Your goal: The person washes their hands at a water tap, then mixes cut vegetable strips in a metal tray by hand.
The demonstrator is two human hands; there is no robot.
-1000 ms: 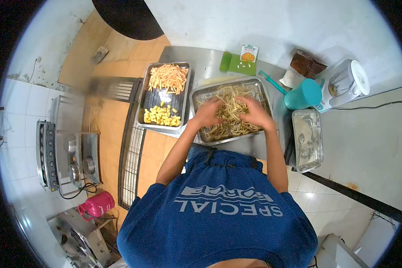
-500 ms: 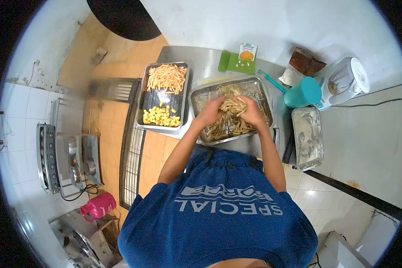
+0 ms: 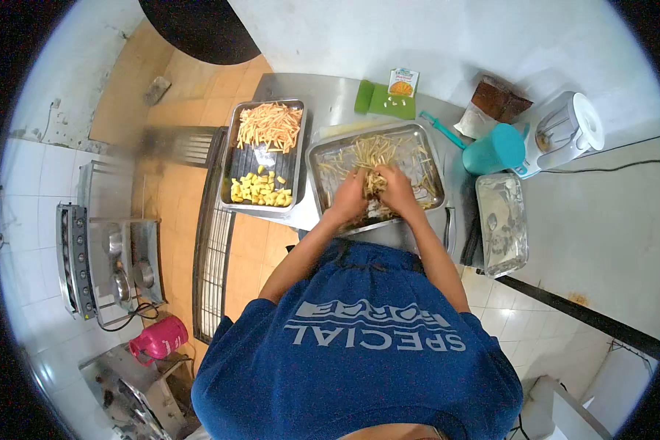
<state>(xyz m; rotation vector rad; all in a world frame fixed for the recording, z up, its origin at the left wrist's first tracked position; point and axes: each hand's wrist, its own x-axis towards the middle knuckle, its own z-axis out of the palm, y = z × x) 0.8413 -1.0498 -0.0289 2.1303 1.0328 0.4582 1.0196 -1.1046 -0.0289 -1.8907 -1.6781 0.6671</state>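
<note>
Both hands are inside a metal tray [image 3: 438, 170] that holds thin, pale brownish strips [image 3: 378, 148], apparently coated food sticks. My left hand [image 3: 350, 195] is closed around a bunch of them near the tray's middle. Right beside it, my right hand [image 3: 394, 191] grips the same bunch, with strips showing between the two hands. A second metal tray [image 3: 260, 163] to the left carries orange-pink sticks [image 3: 271, 126] at its far end and yellow chunks [image 3: 260, 190] at its near end.
Behind the trays lie a green board [image 3: 389, 103] and a food packet [image 3: 403, 82]. To the right stand a turquoise jug [image 3: 495, 149], a blender [image 3: 568, 132], a brown packet [image 3: 500, 101] and a powder-dusted tray [image 3: 503, 224]. A knife [image 3: 449, 229] lies near the counter edge.
My hands have drawn closer together and slightly toward me, gathering the strips into a bunch between them. More of the tray's bottom shows around them.
</note>
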